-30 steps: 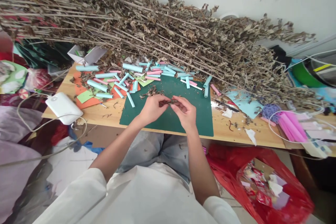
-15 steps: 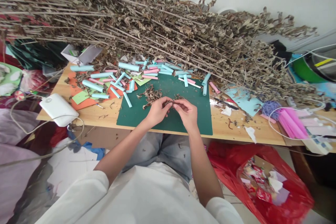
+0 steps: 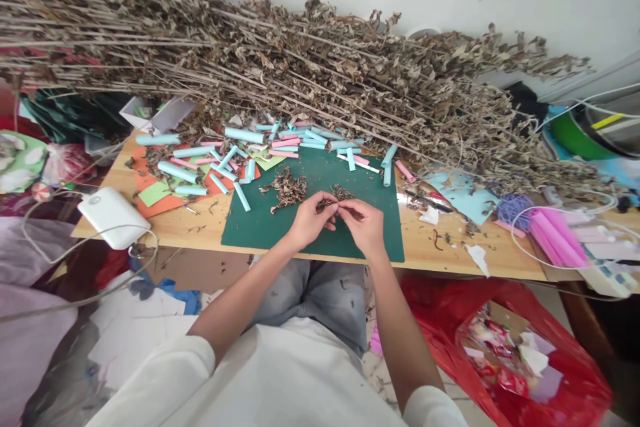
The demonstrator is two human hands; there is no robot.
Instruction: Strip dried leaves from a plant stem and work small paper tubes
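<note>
Both hands meet over a green cutting mat (image 3: 260, 227) on the wooden table. My left hand (image 3: 311, 219) is closed, with a bit of dried leaf (image 3: 325, 204) showing between its fingers. My right hand (image 3: 364, 221) pinches at the same spot, its fingertips touching those of the left; anything in its pinch is too small to make out. A pile of crumbled dried leaves (image 3: 290, 188) lies on the mat beyond my left hand, and a smaller heap (image 3: 342, 193) sits just behind the fingertips of my right.
Bundled dried stalks (image 3: 300, 67) span the table's back. Several blue paper tubes (image 3: 244, 135) and pink ones (image 3: 404, 171) lie along the mat's far side. A white power bank (image 3: 114, 217) with a cable is at left, purple string (image 3: 515, 211) at right. Below hangs a red rubbish bag (image 3: 440, 313).
Both hands have shifted slightly right in the view, staying fingertip to fingertip. The small leaf heap behind them shows more now. The camera view has tilted a little.
</note>
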